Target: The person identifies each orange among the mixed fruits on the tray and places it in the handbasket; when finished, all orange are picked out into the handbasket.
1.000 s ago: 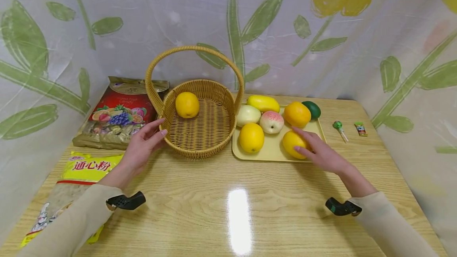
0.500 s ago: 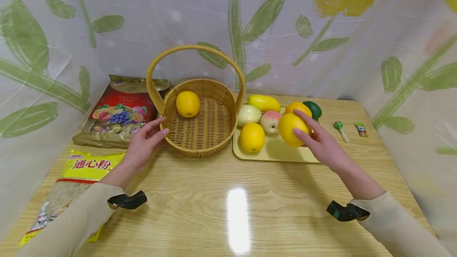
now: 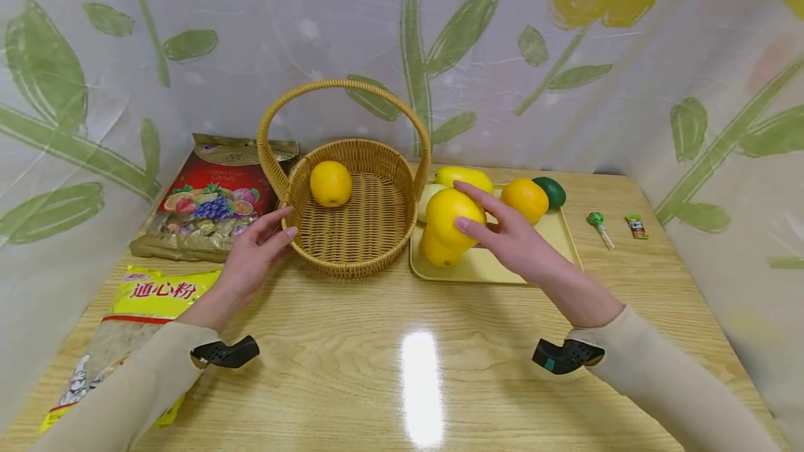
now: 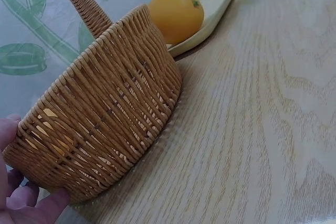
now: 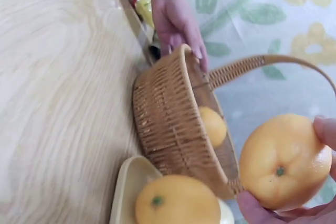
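Right hand (image 3: 515, 246) grasps a yellow orange (image 3: 453, 216) above the tray's (image 3: 559, 239) left end; left hand (image 3: 254, 253), fingers straight, steadies the basket (image 3: 352, 257), one orange (image 3: 329, 183) inside, several fruits apparently left.

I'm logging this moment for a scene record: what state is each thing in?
Round yellow-orange fruit: lifted above the tray, gripped by right hand.
Woven wicker basket with arched handle: upright on the table, holding one orange; left hand touches its wall.
Pale yellow plastic tray: flat, holding fruit.
Red candy bag: lying flat.
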Available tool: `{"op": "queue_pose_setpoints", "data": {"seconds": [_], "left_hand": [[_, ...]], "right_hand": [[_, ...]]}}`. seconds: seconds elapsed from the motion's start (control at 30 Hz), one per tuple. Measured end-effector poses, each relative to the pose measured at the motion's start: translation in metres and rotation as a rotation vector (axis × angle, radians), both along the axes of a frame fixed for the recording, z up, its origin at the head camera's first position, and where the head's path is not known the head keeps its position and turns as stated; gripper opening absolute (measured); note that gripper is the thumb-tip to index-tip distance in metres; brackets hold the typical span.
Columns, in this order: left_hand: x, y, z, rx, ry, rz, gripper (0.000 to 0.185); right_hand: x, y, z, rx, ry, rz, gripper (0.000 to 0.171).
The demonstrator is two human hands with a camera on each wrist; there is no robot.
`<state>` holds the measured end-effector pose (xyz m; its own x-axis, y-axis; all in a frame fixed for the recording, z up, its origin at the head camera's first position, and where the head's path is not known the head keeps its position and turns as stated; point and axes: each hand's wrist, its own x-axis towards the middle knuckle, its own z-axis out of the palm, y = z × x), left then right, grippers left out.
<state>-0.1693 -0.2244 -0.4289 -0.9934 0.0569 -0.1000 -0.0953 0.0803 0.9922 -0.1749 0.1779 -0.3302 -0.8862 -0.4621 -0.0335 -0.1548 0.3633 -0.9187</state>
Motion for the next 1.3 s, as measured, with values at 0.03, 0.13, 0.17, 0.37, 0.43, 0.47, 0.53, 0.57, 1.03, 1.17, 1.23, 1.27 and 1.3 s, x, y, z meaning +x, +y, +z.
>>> {"op": "queue_pose_setpoints", "data": {"seconds": [0.03, 0.13, 0.17, 0.37, 0.43, 0.47, 0.53, 0.57, 1.03, 1.17, 1.23, 1.27, 1.3], "left_hand": [[0.000, 0.000, 0.000, 0.000, 0.000, 0.001, 0.064], [0.000, -0.001, 0.000, 0.001, 0.000, 0.000, 0.064], [0.000, -0.001, 0.000, 0.004, 0.001, -0.001, 0.064], [0.000, -0.001, 0.000, 0.014, 0.008, -0.003, 0.064], [0.000, -0.001, 0.000, 0.010, 0.006, -0.002, 0.064], [0.000, -0.001, 0.000, 0.009, 0.005, -0.002, 0.064], [0.000, -0.001, 0.000, 0.005, 0.003, -0.001, 0.064], [0.000, -0.001, 0.001, 0.002, 0.002, -0.001, 0.064], [0.000, 0.001, 0.001, 0.010, 0.023, 0.000, 0.061], [0.001, 0.000, 0.002, 0.003, 0.020, 0.004, 0.061], [0.001, 0.000, 0.001, 0.000, 0.019, 0.006, 0.062], [0.000, 0.000, 0.001, 0.001, 0.019, 0.006, 0.062], [0.000, 0.000, 0.001, -0.001, 0.019, 0.005, 0.062]], "right_hand": [[-0.002, -0.006, 0.000, 0.009, 0.032, 0.021, 0.057], [-0.008, -0.026, -0.001, 0.026, 0.070, 0.076, 0.056], [-0.010, -0.033, 0.000, 0.034, 0.082, 0.090, 0.056], [-0.024, -0.076, 0.006, 0.091, 0.137, 0.113, 0.057], [-0.032, -0.090, 0.007, 0.101, 0.151, 0.099, 0.057], [-0.037, -0.097, 0.007, 0.106, 0.156, 0.088, 0.057], [-0.048, -0.109, 0.006, 0.139, 0.163, 0.046, 0.057], [-0.054, -0.115, 0.006, 0.151, 0.162, 0.025, 0.057], [-0.110, -0.162, -0.023, 0.192, -0.021, -0.206, 0.058], [-0.116, -0.165, -0.028, 0.209, -0.083, -0.231, 0.058], [-0.119, -0.166, -0.032, 0.203, -0.101, -0.241, 0.058], [-0.120, -0.166, -0.034, 0.200, -0.111, -0.244, 0.057], [-0.121, -0.167, -0.035, 0.195, -0.123, -0.246, 0.057]]}}
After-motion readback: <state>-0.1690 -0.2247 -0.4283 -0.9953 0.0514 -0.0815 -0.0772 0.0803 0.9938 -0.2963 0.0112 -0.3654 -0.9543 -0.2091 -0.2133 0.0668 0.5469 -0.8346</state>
